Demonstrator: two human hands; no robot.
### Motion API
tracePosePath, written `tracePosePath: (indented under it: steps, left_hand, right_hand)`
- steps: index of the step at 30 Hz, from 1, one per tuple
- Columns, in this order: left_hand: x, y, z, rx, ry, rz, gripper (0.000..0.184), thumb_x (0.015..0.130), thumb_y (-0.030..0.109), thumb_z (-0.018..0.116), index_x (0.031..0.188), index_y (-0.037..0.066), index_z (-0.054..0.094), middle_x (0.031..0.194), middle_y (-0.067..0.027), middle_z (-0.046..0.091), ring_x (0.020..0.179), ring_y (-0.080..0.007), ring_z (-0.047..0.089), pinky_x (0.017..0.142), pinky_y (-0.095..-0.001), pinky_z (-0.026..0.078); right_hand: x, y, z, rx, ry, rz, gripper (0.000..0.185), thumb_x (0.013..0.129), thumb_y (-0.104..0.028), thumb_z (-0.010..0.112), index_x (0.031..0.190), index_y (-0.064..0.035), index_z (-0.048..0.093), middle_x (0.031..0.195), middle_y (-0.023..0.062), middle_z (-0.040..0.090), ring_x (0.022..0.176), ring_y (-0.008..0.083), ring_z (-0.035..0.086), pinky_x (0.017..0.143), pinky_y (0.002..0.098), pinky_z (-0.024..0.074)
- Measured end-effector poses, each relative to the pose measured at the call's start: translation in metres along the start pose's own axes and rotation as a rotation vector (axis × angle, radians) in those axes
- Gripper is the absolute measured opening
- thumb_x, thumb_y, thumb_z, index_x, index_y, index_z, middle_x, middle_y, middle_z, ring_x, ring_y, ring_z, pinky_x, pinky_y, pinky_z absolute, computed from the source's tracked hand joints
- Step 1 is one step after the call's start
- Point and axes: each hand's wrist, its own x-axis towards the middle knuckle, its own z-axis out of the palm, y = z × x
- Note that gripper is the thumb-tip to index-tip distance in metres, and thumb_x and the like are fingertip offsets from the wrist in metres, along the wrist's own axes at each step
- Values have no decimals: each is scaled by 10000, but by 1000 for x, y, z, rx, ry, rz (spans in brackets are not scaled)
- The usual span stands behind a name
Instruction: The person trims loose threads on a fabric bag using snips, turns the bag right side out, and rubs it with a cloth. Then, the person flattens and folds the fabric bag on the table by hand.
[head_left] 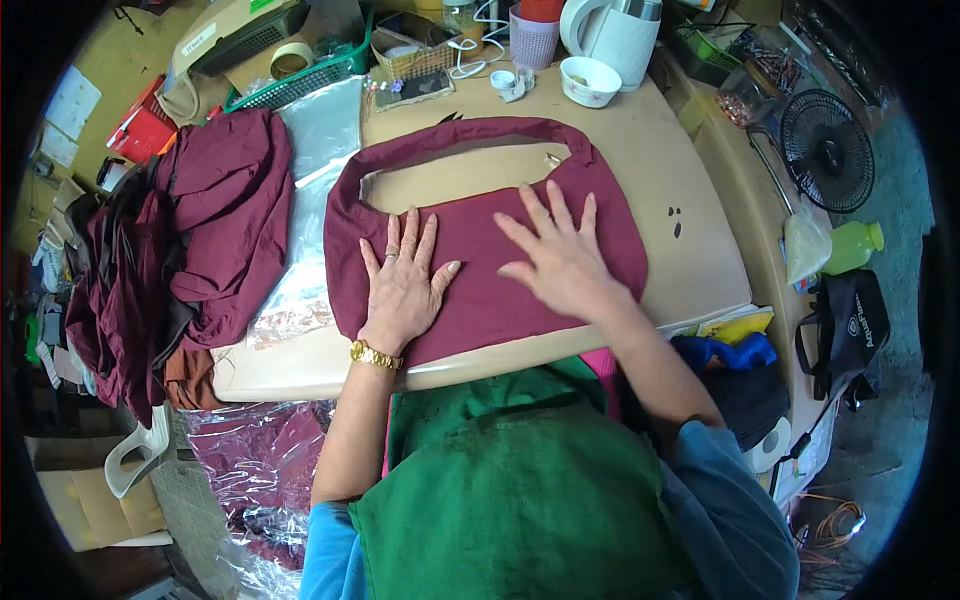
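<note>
A maroon cloth shoulder bag (490, 290) lies flat in front of me, its wide strap curving round at the far side. On its left part rests my left hand (402, 290), palm down with fingers stretched out; a ring and a gold watch show on that arm. My right hand (562, 255) is spread over the right part of the bag, fingers apart and slightly blurred. Whether its palm presses on the cloth I cannot tell. Neither hand grips anything.
More maroon cloth (225, 220) is heaped at the table's left, beside clear plastic sheets (325, 130). Along the back of the table (690, 240) stand a green basket (300, 85), a white bowl (590, 82) and a kettle (612, 35). A black fan (826, 150) is at the right.
</note>
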Motion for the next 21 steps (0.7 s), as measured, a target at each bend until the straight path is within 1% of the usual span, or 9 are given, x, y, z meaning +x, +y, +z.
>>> tracePosePath:
  steps: [4, 9, 14, 15, 16, 18, 19, 20, 21]
  left_hand:
    - [-8, -2, -3, -28, 10, 3, 662, 1025, 480, 408, 1565, 119, 282, 1630, -149, 229, 1506, -361, 194, 1155, -677, 111]
    - [-28, -17, -11, -30, 3, 54, 659, 1003, 493, 444, 1545, 134, 337, 1603, -117, 310, 1492, -363, 233, 1183, -622, 123]
    - [-54, -21, -24, -96, -2, -94, 667, 996, 425, 505, 1511, 25, 365, 1599, -147, 313, 1479, -392, 254, 1187, -573, 178]
    - [-55, -12, -36, -91, -25, -120, 634, 989, 376, 526, 1493, 16, 391, 1589, -169, 321, 1468, -395, 280, 1181, -571, 199]
    - [-52, -2, -44, -86, -48, -142, 603, 982, 327, 548, 1475, 7, 417, 1580, -191, 330, 1457, -398, 306, 1176, -569, 219]
    - [-37, 15, -53, -336, 22, -189, 466, 940, 223, 589, 1344, -1, 524, 1382, -228, 508, 1259, -388, 516, 1077, -549, 358]
    - [-26, 28, -60, -283, 12, -241, 442, 932, 217, 597, 1316, 7, 531, 1340, -223, 523, 1216, -381, 534, 1058, -540, 371]
    - [-16, 37, -65, -232, 5, -295, 419, 925, 211, 604, 1289, 15, 539, 1298, -217, 539, 1173, -374, 552, 1040, -530, 385]
    - [-8, 37, -60, -312, -39, -331, 482, 916, 284, 637, 1303, 26, 509, 1338, -227, 501, 1265, -386, 492, 1099, -553, 325]
  right_hand:
    - [-30, -31, 11, 165, 3, -64, 861, 783, -648, 674, 1480, -191, 459, 1587, 197, 287, 1480, 433, 190, 1119, 743, 61]
    - [-41, -13, 1, 190, -90, -132, 950, 748, -702, 671, 1507, -191, 417, 1594, 188, 278, 1488, 421, 177, 1130, 730, 59]
    - [-51, -8, -14, 253, -261, -163, 993, 725, -687, 714, 1534, -219, 376, 1623, 168, 226, 1507, 406, 134, 1148, 712, 44]
    - [-49, -3, -21, 196, -144, -235, 800, 760, -582, 748, 1415, -180, 529, 1485, 182, 432, 1408, 405, 349, 1134, 654, 223]
    - [-37, 1, -30, 188, -132, -240, 800, 760, -582, 748, 1415, -180, 529, 1485, 182, 432, 1408, 405, 349, 1134, 654, 223]
    - [-6, 16, -48, 445, -270, 37, 466, 810, -414, 766, 1131, -95, 656, 1167, 155, 594, 1142, 367, 550, 979, 552, 415]
    - [6, 19, -43, 453, 35, 3, 281, 839, -287, 753, 880, -44, 619, 924, 116, 568, 919, 326, 570, 814, 504, 445]
    - [17, 25, -32, 447, 42, 0, 281, 839, -287, 753, 880, -44, 619, 924, 116, 568, 919, 326, 570, 814, 504, 445]
    - [29, 31, -20, 435, 126, 22, 273, 838, -267, 756, 880, -45, 604, 932, 117, 560, 919, 328, 562, 810, 506, 438]
